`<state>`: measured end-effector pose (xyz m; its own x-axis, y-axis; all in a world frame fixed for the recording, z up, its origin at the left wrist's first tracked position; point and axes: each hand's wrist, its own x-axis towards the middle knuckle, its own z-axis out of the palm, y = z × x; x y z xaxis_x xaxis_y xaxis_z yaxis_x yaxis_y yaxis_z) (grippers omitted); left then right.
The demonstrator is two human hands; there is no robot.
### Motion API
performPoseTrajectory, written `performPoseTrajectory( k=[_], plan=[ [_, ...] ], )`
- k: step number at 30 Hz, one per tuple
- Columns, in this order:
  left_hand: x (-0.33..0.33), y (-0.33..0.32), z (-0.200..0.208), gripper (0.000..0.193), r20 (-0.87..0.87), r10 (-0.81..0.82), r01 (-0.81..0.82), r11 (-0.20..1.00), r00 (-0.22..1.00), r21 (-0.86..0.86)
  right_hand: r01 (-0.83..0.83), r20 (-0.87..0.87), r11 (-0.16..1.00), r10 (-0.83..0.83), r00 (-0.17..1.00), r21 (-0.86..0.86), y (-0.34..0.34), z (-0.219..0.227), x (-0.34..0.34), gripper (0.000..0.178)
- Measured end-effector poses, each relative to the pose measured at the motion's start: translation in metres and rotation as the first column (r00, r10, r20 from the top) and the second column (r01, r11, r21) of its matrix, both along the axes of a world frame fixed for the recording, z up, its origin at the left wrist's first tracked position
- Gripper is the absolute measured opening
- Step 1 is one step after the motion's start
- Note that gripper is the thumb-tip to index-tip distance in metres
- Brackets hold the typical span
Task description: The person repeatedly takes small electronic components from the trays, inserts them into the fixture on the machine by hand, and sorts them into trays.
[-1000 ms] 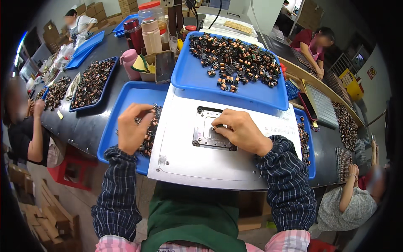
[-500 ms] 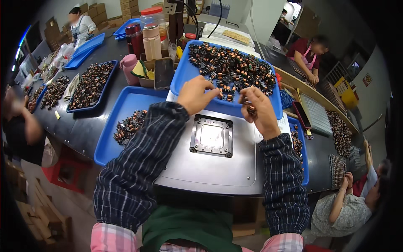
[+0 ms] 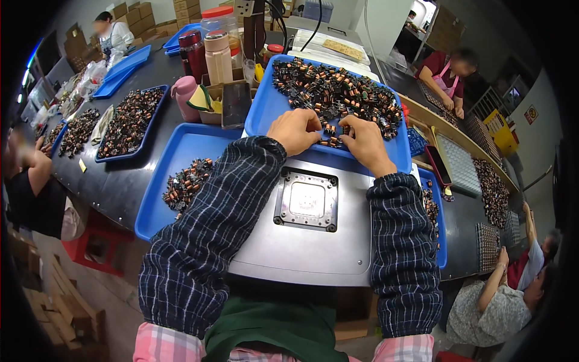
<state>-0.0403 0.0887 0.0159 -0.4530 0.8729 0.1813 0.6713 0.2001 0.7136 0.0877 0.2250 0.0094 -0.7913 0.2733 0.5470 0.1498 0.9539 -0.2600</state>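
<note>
My left hand [image 3: 295, 130] and my right hand [image 3: 364, 142] reach forward side by side onto the near edge of a raised blue tray [image 3: 260, 108] heaped with small copper-wound coil parts [image 3: 338, 96]. The fingers of both hands touch parts at the pile's near edge; whether any part is gripped is hidden. Nearer to me lies a grey metal plate [image 3: 301, 253] with a square dark fixture [image 3: 306, 200] in its middle, uncovered. Plaid sleeves cover both forearms.
A lower blue tray [image 3: 175, 175] at my left holds a small pile of coil parts [image 3: 186, 183]. Bottles and a pink cup [image 3: 184, 96] stand behind it. Other people work at trays of parts along the dark table, on the left, far back and right.
Both hands left the fixture and the left tray's pile, went forward to the raised tray, and have now drawn together at its near edge. The fixture is now uncovered.
</note>
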Motion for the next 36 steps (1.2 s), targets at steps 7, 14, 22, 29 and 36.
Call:
performPoseTrajectory(
  k=[7,14,22,29,36],
  plan=[
    [-0.004,-0.006,-0.003,0.017,-0.012,-0.157,0.158,0.985,0.987,0.074,0.024,-0.102,0.843,-0.093,0.99,-0.537,-0.003,0.012,0.012,0.016],
    [0.003,-0.022,-0.008,0.014,0.074,-0.11,0.084,0.954,0.991,0.287,-0.001,0.098,0.485,0.18,0.979,-0.874,-0.07,0.048,0.039,0.019],
    [0.027,-0.065,-0.004,0.014,0.007,-0.02,0.015,0.895,1.0,0.446,-0.153,0.135,0.826,0.266,0.955,-0.543,-0.094,0.021,0.051,0.016],
    [0.041,-0.085,-0.007,0.012,0.097,-0.071,0.029,0.925,0.993,0.379,-0.19,0.248,0.89,0.312,0.917,-0.414,-0.101,0.023,0.049,0.016],
    [0.045,-0.087,-0.008,0.011,0.005,-0.127,0.118,0.933,0.992,0.341,-0.262,0.323,0.931,0.338,0.884,-0.255,-0.104,0.023,0.043,0.014]
  ],
)
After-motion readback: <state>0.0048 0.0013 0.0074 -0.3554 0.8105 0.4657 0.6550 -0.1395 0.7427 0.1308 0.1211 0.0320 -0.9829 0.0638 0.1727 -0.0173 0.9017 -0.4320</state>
